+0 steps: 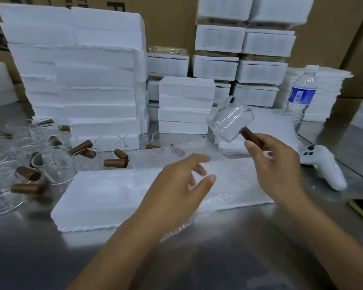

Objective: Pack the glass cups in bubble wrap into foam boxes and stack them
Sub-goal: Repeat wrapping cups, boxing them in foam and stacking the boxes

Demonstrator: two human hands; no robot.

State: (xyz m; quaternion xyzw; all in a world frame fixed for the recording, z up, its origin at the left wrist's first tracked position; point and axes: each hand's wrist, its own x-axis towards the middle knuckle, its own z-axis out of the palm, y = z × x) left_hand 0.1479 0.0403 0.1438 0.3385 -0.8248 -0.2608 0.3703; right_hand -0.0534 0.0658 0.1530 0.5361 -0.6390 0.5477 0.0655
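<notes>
Steel table [218, 248], foam stacks [88, 80] behind, right grip [281, 164] holding cup [230, 120], left grip [176, 191] wide

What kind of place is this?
Most likely a packing station in a warehouse or small factory: tall stacks of white foam boxes against big cardboard cartons, a steel table with many loose glass cups at the left, and bubble wrap laid out in front.

The shiny metal table [222, 243] holds stacks of foam boxes [82, 80] at the back and glass cups [57, 164] on the left. A flat foam box [105, 195] and bubble wrap [235, 185] lie in front. A water bottle [301, 95] and a white controller [323, 166] sit on the right.
</notes>
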